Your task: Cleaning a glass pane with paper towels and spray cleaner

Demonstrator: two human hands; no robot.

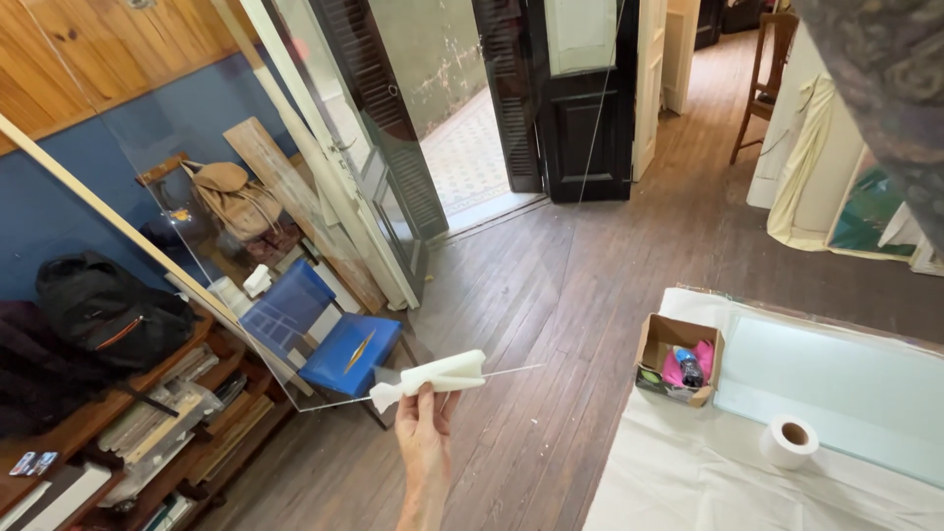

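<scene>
blue chair [349, 352] — black backpack [110, 310] | cardboard box [678, 359] — tape roll [789, 440]

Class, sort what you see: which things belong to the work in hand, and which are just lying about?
In hand:
hand
white cloth
clear glass pane

Lying about:
cardboard box
paper roll
blue chair
black backpack
tan bag

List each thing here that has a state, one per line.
Hand: raised, gripping the white cloth.
White cloth: folded over the glass pane's lower edge.
Glass pane: held up, tilted.
Cardboard box: open, with items inside.
Paper roll: lying flat on the white sheet.
Dark door: open.
</scene>
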